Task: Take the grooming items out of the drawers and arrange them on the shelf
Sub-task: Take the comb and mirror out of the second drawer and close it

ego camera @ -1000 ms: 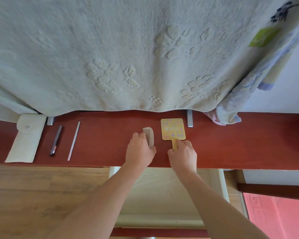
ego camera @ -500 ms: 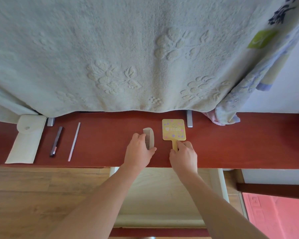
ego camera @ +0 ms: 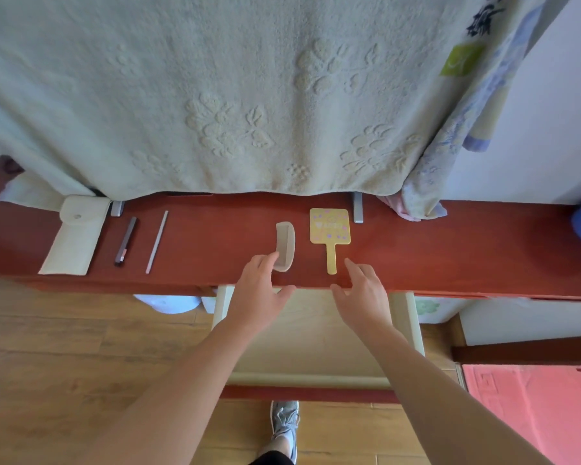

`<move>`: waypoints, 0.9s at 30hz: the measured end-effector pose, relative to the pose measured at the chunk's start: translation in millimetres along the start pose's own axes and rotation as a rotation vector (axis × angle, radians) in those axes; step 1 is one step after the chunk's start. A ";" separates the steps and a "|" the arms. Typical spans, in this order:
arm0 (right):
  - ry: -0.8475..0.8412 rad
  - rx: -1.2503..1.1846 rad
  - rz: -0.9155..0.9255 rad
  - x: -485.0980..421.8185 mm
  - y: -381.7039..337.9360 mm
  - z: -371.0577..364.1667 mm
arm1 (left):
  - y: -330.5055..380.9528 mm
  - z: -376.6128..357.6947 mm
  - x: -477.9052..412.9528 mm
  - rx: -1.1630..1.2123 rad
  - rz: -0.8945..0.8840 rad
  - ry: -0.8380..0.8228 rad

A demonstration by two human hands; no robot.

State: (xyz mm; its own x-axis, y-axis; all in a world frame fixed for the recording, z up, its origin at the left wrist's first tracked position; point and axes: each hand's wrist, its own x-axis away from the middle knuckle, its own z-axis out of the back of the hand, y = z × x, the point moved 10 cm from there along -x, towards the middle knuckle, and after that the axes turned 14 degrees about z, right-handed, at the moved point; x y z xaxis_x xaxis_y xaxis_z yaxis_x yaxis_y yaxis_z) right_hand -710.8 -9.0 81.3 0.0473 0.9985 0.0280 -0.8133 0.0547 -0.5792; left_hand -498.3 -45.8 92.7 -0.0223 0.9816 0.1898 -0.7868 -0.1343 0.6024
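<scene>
While both forearms are extended forward over an open pale wooden drawer (ego camera: 316,333), the left hand (ego camera: 259,293) is held loose with fingers spread, fingertips touching the lower end of the comb (ego camera: 285,245); nothing is gripped. Right hand (ego camera: 363,293) is open too, fingers splayed, just beside the mirror's handle, apart from it. Comb: beige, crescent-shaped, flat on the red-brown shelf (ego camera: 450,256). Hand mirror (ego camera: 330,228): yellow, square head with pastel print, slim straight handle, laid flat just right of the comb. Further left on the shelf are seen a thin pale stick (ego camera: 157,241), a dark pen-like item (ego camera: 126,241) and a cream snap pouch (ego camera: 74,236). An embossed floral towel (ego camera: 232,95) is draped above the shelf.
</scene>
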 end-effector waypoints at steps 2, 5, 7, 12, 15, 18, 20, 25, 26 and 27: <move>-0.034 0.042 0.039 21.6 -1.6 2.5 | -4.1 1.5 27.4 -0.018 -0.037 -0.005; -0.086 0.089 0.095 59.3 -1.6 2.4 | -20.2 -0.4 69.2 -0.094 -0.032 -0.041; -0.144 0.133 0.139 84.2 0.1 -2.3 | -33.7 -2.7 93.8 -0.172 -0.039 -0.059; -0.226 0.220 0.223 133.3 12.4 -11.0 | -70.2 -10.6 141.6 -0.338 -0.058 -0.092; -0.249 0.255 0.239 152.6 21.9 -15.1 | -85.0 -18.2 158.1 -0.387 -0.057 -0.095; -0.259 0.268 0.237 166.8 30.4 -18.5 | -91.0 -27.1 168.9 -0.388 -0.050 -0.099; -0.268 0.274 0.238 173.4 35.5 -22.6 | -90.2 -30.8 173.1 -0.395 -0.067 -0.081; -0.244 0.283 0.271 183.9 42.6 -27.7 | -88.5 -31.6 175.2 -0.410 -0.080 -0.017; -0.229 0.286 0.276 184.5 42.6 -26.7 | -88.3 -30.9 174.4 -0.411 -0.078 -0.001; -0.218 0.289 0.278 184.4 42.5 -26.0 | -88.2 -30.1 173.3 -0.409 -0.074 0.009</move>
State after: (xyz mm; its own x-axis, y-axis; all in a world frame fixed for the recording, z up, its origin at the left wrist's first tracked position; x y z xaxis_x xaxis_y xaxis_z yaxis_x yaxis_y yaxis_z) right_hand -721.6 177.3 40.6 -0.2936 0.9514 0.0927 -0.9078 -0.2471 -0.3388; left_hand -451.3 140.3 49.1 0.0392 0.9880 0.1495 -0.9667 -0.0004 0.2559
